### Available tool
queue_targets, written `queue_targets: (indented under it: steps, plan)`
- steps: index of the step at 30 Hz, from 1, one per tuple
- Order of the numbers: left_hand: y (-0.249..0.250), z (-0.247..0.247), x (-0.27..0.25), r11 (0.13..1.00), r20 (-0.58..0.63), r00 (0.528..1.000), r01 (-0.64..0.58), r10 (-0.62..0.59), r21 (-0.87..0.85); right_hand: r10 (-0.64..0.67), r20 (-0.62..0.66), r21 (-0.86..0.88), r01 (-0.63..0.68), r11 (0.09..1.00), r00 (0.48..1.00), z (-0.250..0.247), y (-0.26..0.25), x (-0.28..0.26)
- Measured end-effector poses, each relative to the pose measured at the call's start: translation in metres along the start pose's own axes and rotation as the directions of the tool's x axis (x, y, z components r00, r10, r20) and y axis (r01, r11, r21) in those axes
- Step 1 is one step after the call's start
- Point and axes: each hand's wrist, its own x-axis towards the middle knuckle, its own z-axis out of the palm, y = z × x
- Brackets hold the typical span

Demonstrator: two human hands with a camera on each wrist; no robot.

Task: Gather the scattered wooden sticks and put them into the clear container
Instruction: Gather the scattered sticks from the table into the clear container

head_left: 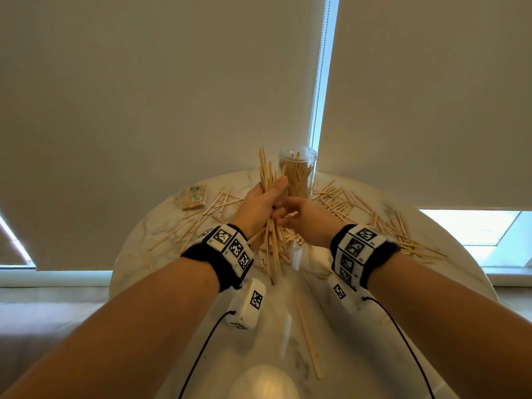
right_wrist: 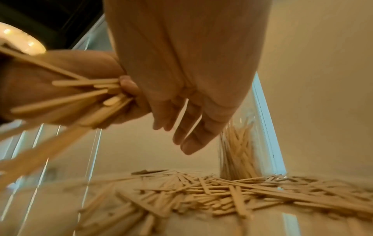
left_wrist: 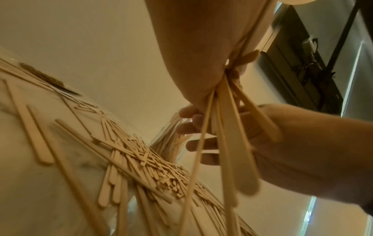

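My left hand grips a thick upright bundle of wooden sticks above the table, just left of the clear container, which stands upright and holds several sticks. My right hand is against the left hand, beside the bundle's middle. In the right wrist view its fingers hang straight and hold nothing, with the bundle in the left hand to its left. In the left wrist view the bundle's lower ends fan out below my palm. Loose sticks cover the tabletop.
The round marble table stands before drawn blinds. A wrapped packet of sticks lies at the far left. A heap of sticks lies under my hands, and one long stick lies near me. A white rounded object is at the near edge.
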Motion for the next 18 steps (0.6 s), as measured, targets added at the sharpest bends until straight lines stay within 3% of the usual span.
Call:
queue_targets:
  steps: [3,6,9,13,18]
  plan:
    - [0.005,-0.002,-0.001,0.995,0.037,0.997,0.072,-0.07,-0.068,-0.032,-0.026,-0.034,0.031,0.999,0.999,0.005,0.009,0.001]
    - [0.003,0.001,-0.005,0.995,0.065,0.996,0.066,-0.061,-0.08,-0.064,-0.125,0.049,0.071,0.996,0.99,0.008,0.012,0.008]
    - [0.001,0.001,-0.007,0.988,0.058,0.996,0.077,-0.07,-0.132,-0.115,-0.049,-0.18,0.104,0.978,0.992,0.002,0.006,0.005]
    - [0.003,0.003,-0.006,0.974,0.039,0.992,0.129,-0.124,-0.187,-0.204,-0.028,-0.45,0.17,0.877,0.979,-0.007,0.009,0.001]
    - [0.002,0.001,-0.005,0.983,-0.026,0.993,0.106,-0.111,-0.152,-0.214,0.032,-0.351,0.211,0.912,0.976,-0.01,0.013,-0.002]
